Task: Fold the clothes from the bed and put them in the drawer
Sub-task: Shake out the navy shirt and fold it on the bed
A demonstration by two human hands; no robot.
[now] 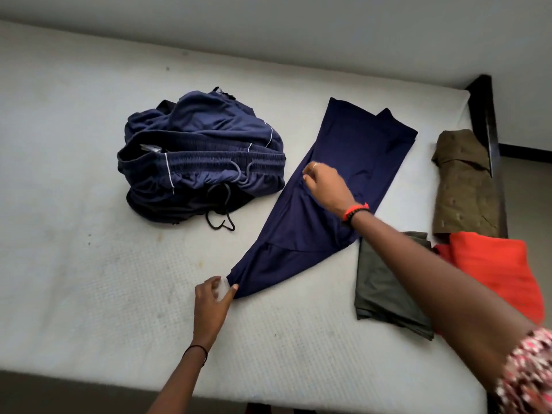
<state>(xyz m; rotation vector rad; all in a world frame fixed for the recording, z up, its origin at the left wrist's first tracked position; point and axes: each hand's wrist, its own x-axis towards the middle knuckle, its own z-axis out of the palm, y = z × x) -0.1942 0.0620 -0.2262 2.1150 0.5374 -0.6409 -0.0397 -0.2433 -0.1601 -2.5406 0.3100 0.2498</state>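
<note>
Head view, one frame.

Navy garment (334,204): lies flat on the bed (89,264), laid out on a slant. Narrow end is at the left hand's fingertips; wide end lies well beyond the right hand's fingers, toward the wall.

Left hand (212,298): fingers curled, thumb tip on the near corner of the navy garment. Corner appears pinched between thumb and fingers. Thin dark band on the wrist.

Right hand (324,186): over the middle of the navy garment, knuckles up, fingers (309,177) curled down to the cloth at its left edge. Fingertips are blurred; cannot tell whether they pinch the fabric or only touch it. Ring on one finger; orange and black bead bracelets on the wrist; patterned sleeve (525,375) at the upper arm.

Pile of navy shorts (200,162): unfolded heap with white piping and a black drawstring, left of the right hand's fingers and beyond the left hand's, not touching the navy garment.

Grey-green cloth (385,291): folded, right of the left hand's fingers, partly under the right forearm, its far corner just beside the navy garment.

Orange cloth (501,270): right of the grey-green cloth, touching it.

Brown shirt (463,186): folded, well right of the right hand's fingers, against the dark bed frame (484,115).
</note>
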